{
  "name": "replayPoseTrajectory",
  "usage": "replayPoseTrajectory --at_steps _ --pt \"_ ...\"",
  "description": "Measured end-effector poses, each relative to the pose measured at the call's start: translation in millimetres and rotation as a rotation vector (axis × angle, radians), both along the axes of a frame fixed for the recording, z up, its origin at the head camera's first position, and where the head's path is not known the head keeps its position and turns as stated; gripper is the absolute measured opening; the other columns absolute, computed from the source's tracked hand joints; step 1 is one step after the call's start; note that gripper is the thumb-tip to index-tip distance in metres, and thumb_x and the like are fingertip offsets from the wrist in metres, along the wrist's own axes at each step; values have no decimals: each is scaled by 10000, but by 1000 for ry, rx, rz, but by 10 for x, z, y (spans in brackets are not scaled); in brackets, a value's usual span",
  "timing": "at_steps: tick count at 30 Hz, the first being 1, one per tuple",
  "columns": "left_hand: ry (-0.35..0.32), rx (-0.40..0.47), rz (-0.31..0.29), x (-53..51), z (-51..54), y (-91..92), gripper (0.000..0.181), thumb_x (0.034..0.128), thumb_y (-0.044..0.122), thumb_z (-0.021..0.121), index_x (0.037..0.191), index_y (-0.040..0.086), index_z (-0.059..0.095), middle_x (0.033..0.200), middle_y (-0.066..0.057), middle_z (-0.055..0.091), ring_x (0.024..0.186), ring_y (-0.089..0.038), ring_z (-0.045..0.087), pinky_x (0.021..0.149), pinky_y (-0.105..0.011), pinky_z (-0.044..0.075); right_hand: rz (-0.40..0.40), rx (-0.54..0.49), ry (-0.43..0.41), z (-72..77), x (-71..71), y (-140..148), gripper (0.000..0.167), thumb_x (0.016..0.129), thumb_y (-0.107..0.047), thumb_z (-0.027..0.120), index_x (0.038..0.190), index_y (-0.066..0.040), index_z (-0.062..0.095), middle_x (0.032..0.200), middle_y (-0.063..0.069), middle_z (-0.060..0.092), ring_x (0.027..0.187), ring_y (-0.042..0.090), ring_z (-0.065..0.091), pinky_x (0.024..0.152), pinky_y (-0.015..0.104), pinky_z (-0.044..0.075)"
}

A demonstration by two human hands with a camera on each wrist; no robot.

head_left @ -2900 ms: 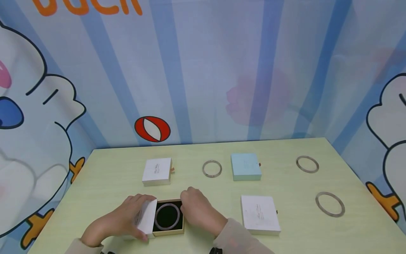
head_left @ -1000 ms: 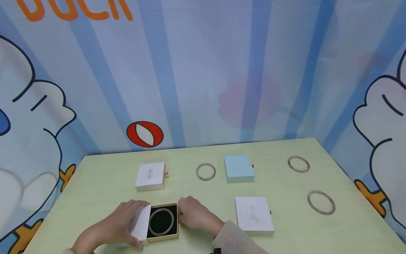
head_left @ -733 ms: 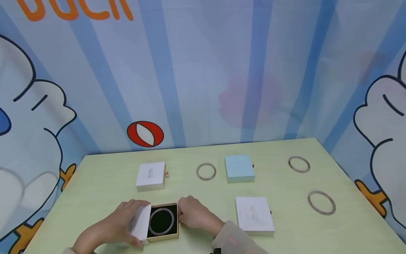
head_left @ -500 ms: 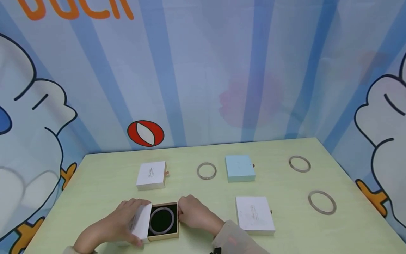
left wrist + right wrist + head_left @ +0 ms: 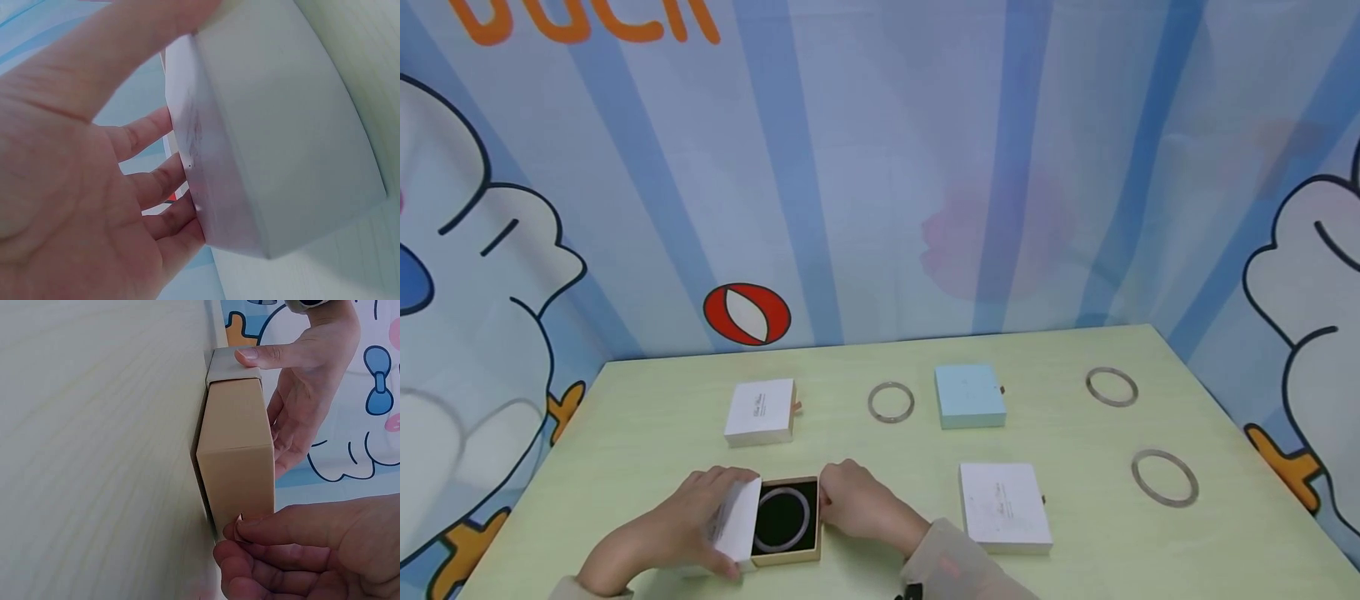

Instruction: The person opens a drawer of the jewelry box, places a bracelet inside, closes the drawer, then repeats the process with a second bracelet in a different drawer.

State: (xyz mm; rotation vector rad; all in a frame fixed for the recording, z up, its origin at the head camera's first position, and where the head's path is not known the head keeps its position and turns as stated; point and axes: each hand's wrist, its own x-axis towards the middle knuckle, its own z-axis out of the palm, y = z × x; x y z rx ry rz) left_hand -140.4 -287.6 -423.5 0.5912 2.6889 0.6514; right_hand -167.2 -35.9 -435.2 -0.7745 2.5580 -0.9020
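The left hand (image 5: pixel 677 527) grips the white cardboard sleeve (image 5: pixel 737 521), the right hand (image 5: pixel 861 504) pinches the small coppery tab (image 5: pixel 239 526) at three o'clock; I'd slide the tan cardboard drawer (image 5: pixel 786 559) level, its round greyish bangle (image 5: pixel 807 518) inside undisturbed.

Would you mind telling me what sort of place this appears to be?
Probably a staged tabletop recording booth: a cartoon-printed backdrop stands behind a pale table, where small boxes and bangle-like rings are spread out.

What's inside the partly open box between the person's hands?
A greyish ring lies on dark lining in the exposed part of the tan drawer. The white cover hides the rest, so whatever is there can't be seen.
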Motion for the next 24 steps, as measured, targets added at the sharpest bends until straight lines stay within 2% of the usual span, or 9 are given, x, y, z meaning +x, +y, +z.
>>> replayPoseTrajectory --at_steps 20,24 --pt "-6 18 -3 5 15 -15 1062 554 409 970 1410 63 446 1316 -110 511 1135 -330 434 921 -602 385 7 -20 18 0 5 -22 372 845 69 662 565 -123 510 506 -65 420 445 58 372 450 192 305" --pt "9 22 -24 4 18 -16 1055 561 404 964 1409 53 444 1312 -118 513 1120 -333 441 907 -589 394 3 -24 3 7 10 -31 377 849 69 657 564 -121 500 507 -61 413 445 62 368 452 195 301"
